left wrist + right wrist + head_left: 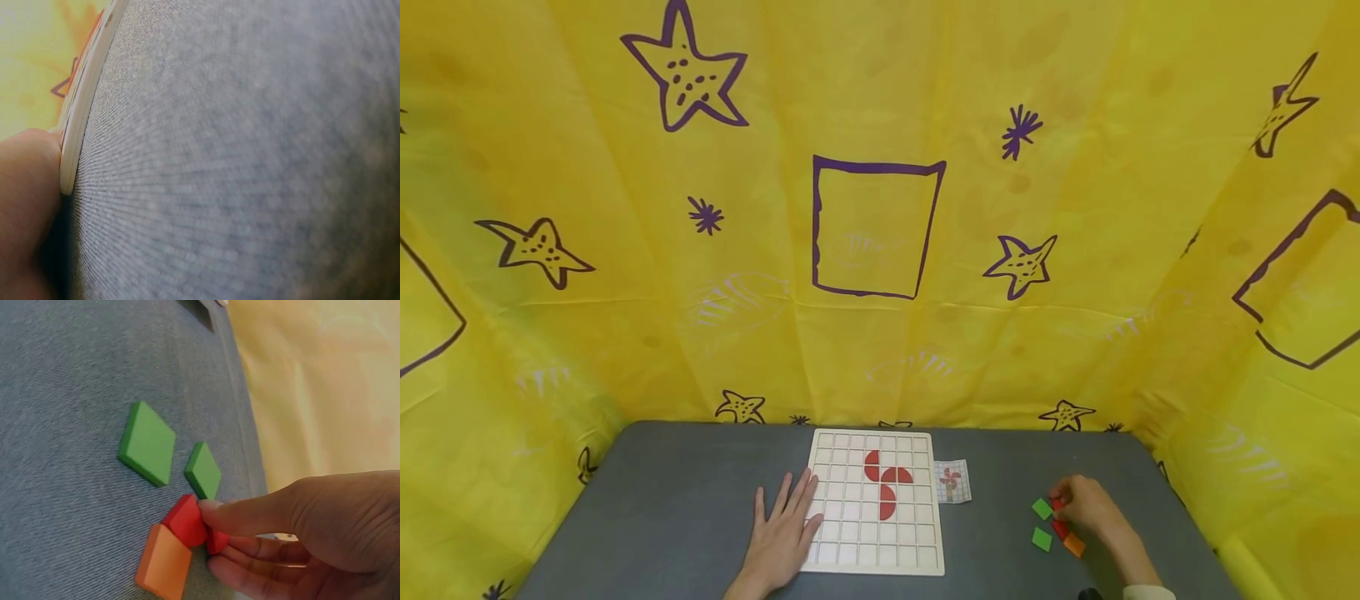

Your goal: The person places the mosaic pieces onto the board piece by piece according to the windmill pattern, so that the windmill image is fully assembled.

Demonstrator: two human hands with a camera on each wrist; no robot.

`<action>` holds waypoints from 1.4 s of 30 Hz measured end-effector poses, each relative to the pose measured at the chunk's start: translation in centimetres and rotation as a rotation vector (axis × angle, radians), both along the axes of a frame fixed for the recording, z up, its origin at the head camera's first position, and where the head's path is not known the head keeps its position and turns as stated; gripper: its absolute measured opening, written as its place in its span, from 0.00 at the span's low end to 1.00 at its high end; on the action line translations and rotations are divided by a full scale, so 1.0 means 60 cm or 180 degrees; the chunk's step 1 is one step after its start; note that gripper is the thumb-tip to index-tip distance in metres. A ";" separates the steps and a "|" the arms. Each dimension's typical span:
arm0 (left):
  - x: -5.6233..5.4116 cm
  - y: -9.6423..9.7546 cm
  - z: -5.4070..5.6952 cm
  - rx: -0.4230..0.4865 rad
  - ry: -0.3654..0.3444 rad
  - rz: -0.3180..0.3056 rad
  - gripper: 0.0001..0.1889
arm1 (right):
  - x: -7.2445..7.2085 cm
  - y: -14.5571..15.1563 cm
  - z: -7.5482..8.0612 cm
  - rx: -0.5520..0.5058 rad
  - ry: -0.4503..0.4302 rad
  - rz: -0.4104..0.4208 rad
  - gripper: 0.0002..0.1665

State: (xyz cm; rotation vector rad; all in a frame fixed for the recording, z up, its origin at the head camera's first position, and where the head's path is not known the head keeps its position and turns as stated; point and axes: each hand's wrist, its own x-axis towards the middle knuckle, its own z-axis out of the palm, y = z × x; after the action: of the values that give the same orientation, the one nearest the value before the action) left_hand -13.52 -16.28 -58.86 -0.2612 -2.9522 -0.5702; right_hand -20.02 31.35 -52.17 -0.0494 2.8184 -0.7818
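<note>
My left hand [781, 537] rests with spread fingers on the left edge of a white grid board [842, 533]. Several red curved pieces [887, 502] lie in the board's squares. In the left wrist view the thumb [28, 181] touches the board's edge [78, 137]. Over at the right, my right hand [1088, 504] pinches a red piece [217, 542] between thumb and fingers, which partly hide it. Touching distance from the thumb tip lies another red piece [185, 520], against an orange tile [164, 562]. Two green tiles [148, 445] lie beside them.
A small printed card [952, 482] with a red pinwheel on a grid lies at the board's right edge. The grey tabletop [677, 492] is enclosed by a yellow curtain [880, 350] with purple drawings at the back and sides.
</note>
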 end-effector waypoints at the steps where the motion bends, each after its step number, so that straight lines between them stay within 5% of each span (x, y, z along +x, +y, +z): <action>1: 0.000 0.000 0.000 -0.0001 -0.0004 0.0000 0.31 | 0.000 0.000 0.000 0.0025 -0.0005 -0.0001 0.11; 14: 0.001 0.000 -0.010 0.0118 0.0253 -0.0023 0.30 | 0.010 0.006 0.006 -0.0069 0.0386 -0.0199 0.03; 22: 0.000 0.000 -0.005 0.0059 0.0047 -0.0024 0.30 | 0.009 -0.006 0.011 -0.0079 0.0660 -0.0311 0.07; 42: 0.001 -0.002 -0.004 0.0116 0.0132 -0.0031 0.30 | 0.010 -0.060 0.001 -0.1156 0.0433 -0.0840 0.15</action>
State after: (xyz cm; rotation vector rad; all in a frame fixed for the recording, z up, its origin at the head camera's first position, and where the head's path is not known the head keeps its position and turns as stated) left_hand -13.44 -16.39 -59.09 -0.2802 -2.8992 -0.6115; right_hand -19.43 27.77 -52.13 0.2246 2.8015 -1.3918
